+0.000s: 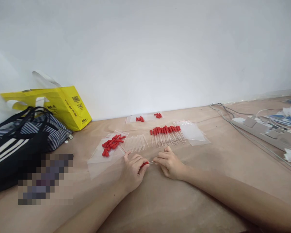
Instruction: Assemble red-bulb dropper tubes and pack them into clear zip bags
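Observation:
Between the fingertips of my left hand (135, 170) is a red rubber bulb (145, 164). My right hand (168, 162) pinches a thin clear dropper tube (151, 162), whose end meets the bulb; how deep it sits inside is hidden by my fingers. Beyond my left hand, loose red bulbs (113, 142) lie on a clear plastic bag. Bare clear tubes (136, 143) rest side by side right of them. Further right is a row of droppers (167, 134), tubes with red bulbs on their far ends.
Toward the wall lies another clear bag (149, 119) with small red bulbs. An empty-looking zip bag (194, 132) is right of the droppers. A yellow bag (72, 106) and a black bag (16, 158) stand left. A power strip (269, 129) with cables sits right.

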Motion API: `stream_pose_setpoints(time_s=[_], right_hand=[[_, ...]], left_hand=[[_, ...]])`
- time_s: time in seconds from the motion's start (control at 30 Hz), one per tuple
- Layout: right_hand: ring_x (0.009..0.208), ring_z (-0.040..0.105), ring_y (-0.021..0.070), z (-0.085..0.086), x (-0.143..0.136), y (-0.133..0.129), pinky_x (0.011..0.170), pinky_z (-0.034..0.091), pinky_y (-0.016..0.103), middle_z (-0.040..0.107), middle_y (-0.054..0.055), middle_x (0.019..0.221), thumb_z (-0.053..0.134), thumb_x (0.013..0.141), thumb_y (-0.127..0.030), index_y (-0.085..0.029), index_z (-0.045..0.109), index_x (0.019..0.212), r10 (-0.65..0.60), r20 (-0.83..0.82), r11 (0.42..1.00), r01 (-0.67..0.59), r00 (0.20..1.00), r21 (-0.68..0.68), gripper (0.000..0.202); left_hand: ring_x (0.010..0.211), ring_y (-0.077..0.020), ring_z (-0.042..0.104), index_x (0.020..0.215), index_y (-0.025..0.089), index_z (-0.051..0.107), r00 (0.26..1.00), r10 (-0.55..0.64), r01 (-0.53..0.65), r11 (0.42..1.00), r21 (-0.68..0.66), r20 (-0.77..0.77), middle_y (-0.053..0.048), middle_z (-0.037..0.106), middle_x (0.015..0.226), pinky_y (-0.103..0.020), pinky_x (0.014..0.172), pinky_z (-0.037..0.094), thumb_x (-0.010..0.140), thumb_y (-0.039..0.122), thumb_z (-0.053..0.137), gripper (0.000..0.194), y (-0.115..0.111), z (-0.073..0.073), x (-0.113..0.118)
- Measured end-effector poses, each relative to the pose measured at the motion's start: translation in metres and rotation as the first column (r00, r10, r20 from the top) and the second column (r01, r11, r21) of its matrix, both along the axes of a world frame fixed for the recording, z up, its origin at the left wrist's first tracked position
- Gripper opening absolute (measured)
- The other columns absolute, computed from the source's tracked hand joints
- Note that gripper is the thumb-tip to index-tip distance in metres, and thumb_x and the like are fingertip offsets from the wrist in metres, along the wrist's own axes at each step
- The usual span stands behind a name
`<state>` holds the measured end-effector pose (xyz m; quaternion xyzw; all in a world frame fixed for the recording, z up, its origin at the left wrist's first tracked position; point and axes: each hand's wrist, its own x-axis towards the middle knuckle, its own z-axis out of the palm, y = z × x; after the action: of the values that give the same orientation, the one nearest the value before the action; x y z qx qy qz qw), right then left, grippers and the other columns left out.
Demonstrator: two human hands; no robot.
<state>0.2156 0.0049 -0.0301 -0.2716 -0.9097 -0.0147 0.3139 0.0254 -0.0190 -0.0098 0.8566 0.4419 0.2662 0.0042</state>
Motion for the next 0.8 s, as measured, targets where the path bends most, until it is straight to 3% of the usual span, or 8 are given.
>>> stream_pose_setpoints(time_s=[0.33,0.53,0.7,0.8], right_hand=[[0.061,0.043,0.0116,0.0,-0.002,0.001,0.065,0.024,0.029,0.055,0.003,0.069,0.036,0.079,-0.009,-0.014,0.059,0.085,0.019,-0.004,0.999,-0.019,1.0,-0.037,0.024],[0.073,0.048,0.0119,0.006,0.001,0.006,0.068,0.025,0.027,0.059,0.003,0.079,0.038,0.086,-0.021,-0.017,0.058,0.094,0.018,-0.037,0.992,-0.023,0.999,-0.125,0.022],[0.074,0.047,0.013,0.01,0.004,0.006,0.069,0.024,0.028,0.06,0.002,0.076,0.045,0.084,-0.029,-0.019,0.061,0.085,-0.021,-0.004,0.993,0.021,1.0,-0.115,0.019],[0.072,0.047,0.0141,0.012,0.002,0.006,0.066,0.024,0.029,0.059,0.002,0.072,0.048,0.081,-0.029,-0.02,0.063,0.081,-0.061,0.05,0.995,0.065,0.997,-0.079,0.017]], left_hand=[[0.073,-0.0147,0.056,0.075,0.02,0.056,1.0,-0.026,0.026,0.999,-0.04,0.0,0.002,0.062,0.07,-0.044,0.093,0.014,0.084,0.025,0.041,0.018,0.002,0.0,0.001],[0.077,-0.0163,0.055,0.079,0.022,0.057,1.0,-0.01,0.009,0.998,-0.064,-0.009,0.001,0.065,0.076,-0.046,0.093,0.011,0.081,0.033,0.048,0.015,0.008,0.005,-0.007],[0.074,-0.0151,0.055,0.071,0.022,0.06,0.999,-0.042,0.04,0.998,-0.046,-0.035,0.004,0.064,0.066,-0.047,0.093,0.009,0.083,0.029,0.046,0.019,0.007,0.008,-0.012],[0.077,-0.0166,0.055,0.079,0.026,0.062,0.999,-0.025,0.022,0.999,-0.046,-0.047,0.003,0.065,0.072,-0.047,0.093,0.01,0.082,0.033,0.047,0.016,0.009,0.007,-0.014]])
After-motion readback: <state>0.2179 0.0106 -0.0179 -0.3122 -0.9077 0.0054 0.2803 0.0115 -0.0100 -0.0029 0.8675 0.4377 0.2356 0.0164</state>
